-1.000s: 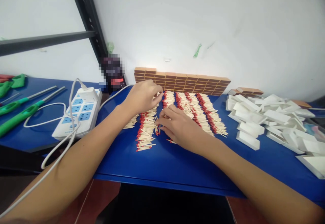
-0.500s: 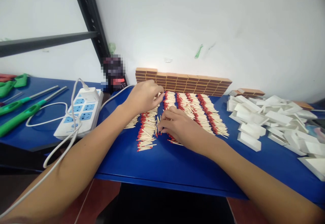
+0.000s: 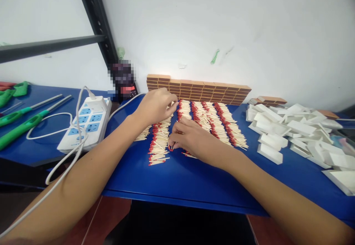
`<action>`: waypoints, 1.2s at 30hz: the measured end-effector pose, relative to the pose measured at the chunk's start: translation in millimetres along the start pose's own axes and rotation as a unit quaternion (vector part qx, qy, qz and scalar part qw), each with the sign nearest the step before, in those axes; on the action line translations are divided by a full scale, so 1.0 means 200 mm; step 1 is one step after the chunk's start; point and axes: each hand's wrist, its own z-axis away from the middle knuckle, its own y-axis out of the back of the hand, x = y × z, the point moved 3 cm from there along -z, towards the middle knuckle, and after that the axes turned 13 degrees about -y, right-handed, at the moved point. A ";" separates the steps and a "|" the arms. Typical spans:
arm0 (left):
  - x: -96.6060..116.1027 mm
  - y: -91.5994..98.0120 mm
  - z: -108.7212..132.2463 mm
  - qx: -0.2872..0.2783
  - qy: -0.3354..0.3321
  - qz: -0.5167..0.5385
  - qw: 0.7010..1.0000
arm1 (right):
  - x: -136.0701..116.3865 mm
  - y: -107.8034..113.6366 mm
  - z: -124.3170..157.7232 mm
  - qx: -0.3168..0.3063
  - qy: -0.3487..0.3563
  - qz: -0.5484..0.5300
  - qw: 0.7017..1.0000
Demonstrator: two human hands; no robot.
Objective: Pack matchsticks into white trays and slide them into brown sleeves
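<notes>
Red-tipped matches (image 3: pixel 160 141) lie in several long rows across the blue table (image 3: pixel 166 185). Over the far part of the left rows rests my left hand (image 3: pixel 158 106), its fingers curled and closed; what they hold, if anything, is hidden. My right hand (image 3: pixel 191 136) is lower and further right, between two rows. Its thumb and fingers pinch a few matches, whose red heads stick out below the fingertips. Behind the rows, brown-sided matchboxes (image 3: pixel 199 89) are stacked like a low wall.
A heap of white matchbox trays (image 3: pixel 301 126) covers the right side of the table. On the left are a white power strip (image 3: pixel 85 126) with a loose cable, and green long-handled tools (image 3: pixel 24 130). A black metal frame (image 3: pixel 102 26) rises at the back left.
My right hand has shifted slightly left, closing over the loose matches beside the left row. My left hand has stayed nearly in place.
</notes>
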 end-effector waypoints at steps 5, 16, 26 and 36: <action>0.00 0.00 0.00 0.007 -0.001 0.005 1.000 | -0.04 0.00 0.01 -0.022 0.011 0.004 1.000; 0.00 0.01 0.00 0.000 -0.007 -0.002 1.000 | -0.05 0.04 0.02 -0.067 -0.009 -0.057 0.996; 0.00 0.01 0.00 -0.004 -0.006 -0.003 1.000 | -0.08 0.05 0.03 -0.065 -0.002 -0.034 0.997; 0.01 0.01 0.00 -0.003 -0.004 0.004 1.000 | -0.05 0.08 0.02 -0.019 -0.018 -0.085 0.996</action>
